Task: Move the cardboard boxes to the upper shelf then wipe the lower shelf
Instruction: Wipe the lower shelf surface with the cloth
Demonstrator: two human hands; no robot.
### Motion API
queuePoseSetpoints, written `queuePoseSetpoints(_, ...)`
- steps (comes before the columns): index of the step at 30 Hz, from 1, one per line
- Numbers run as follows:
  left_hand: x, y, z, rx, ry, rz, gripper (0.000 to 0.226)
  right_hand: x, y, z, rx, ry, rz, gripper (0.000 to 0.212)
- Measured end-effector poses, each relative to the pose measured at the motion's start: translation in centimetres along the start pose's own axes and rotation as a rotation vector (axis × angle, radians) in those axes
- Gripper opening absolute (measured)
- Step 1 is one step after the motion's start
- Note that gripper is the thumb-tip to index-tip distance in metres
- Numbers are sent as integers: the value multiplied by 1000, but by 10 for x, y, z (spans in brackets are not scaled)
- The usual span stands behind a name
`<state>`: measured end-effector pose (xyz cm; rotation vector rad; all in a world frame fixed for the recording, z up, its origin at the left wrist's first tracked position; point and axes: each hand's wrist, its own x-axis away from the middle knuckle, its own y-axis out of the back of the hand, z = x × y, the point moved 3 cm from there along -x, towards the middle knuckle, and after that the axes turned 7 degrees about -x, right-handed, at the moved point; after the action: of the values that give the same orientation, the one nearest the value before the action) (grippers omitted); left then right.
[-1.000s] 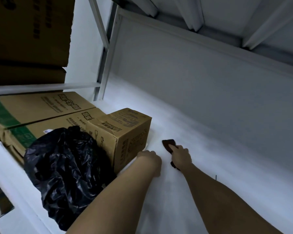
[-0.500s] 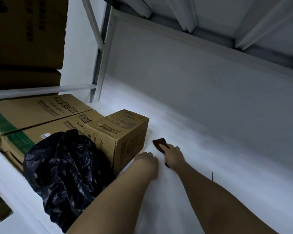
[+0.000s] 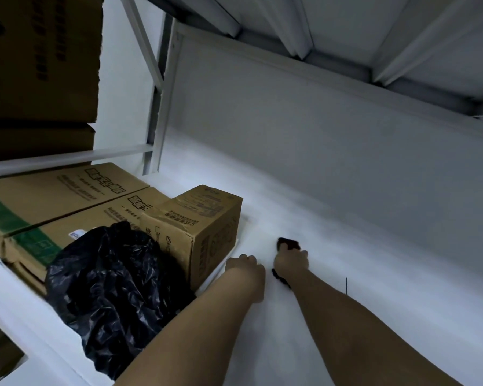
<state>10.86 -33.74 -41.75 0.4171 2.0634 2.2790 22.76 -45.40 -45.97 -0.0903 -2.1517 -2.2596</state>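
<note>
My right hand (image 3: pixel 290 263) presses a dark brown cloth (image 3: pixel 287 243) flat on the white shelf (image 3: pixel 332 274); the cloth shows beyond my fingers and behind my wrist. My left hand (image 3: pixel 244 267) rests as a loose fist on the shelf, just right of a small cardboard box (image 3: pixel 198 227) that stands on a thin white sheet. Its fingers are curled under and hidden. Two long flat cardboard boxes (image 3: pixel 67 201) with green bands lie behind the small one.
A crumpled black plastic bag (image 3: pixel 115 288) sits at the shelf's front left. Large cardboard boxes (image 3: pixel 39 65) fill the upper level at left. A grey back wall (image 3: pixel 318 140) and white metal uprights (image 3: pixel 162 93) bound the shelf.
My right hand has slid the cloth a little toward me and to the left along the shelf. The left hand has stayed by the small box.
</note>
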Motion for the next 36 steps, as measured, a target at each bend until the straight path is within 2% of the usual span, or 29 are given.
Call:
queuePoseSetpoints(4,1,-2,3,-22,-26,6,46,6,-3,20,20,188,38,67)
queuePoseSetpoints(7,0,-4,4,-32,-49,5,48,6,-2,-5,71,220,2,66)
queuePoseSetpoints(11,-2,-5,1,-15,-80,-23,47,7,-2,-57,22,69,13,62)
queuePoseSetpoints(15,-4,-5,-8,-10,-97,-30,49,24,-1,-105,-34,-161,-51,50)
queuePoseSetpoints(18,-2,-7,-17,-33,-107,-10,48,35,1,-114,-36,-306,-39,43)
queuePoseSetpoints(21,0,-9,-25,-42,-100,-7,47,36,6,-104,-14,-350,14,44)
queuePoseSetpoints(24,3,-8,-28,-25,-83,-8,46,32,6,-78,58,-278,57,49)
queuePoseSetpoints(30,8,-2,-18,-52,-56,18,48,33,2,-31,0,95,126,62)
queuePoseSetpoints(33,8,2,-14,-76,-84,7,49,36,5,-43,-33,66,164,63)
queuePoseSetpoints(36,8,6,-13,-100,-140,-28,46,43,5,-62,-43,-81,123,56)
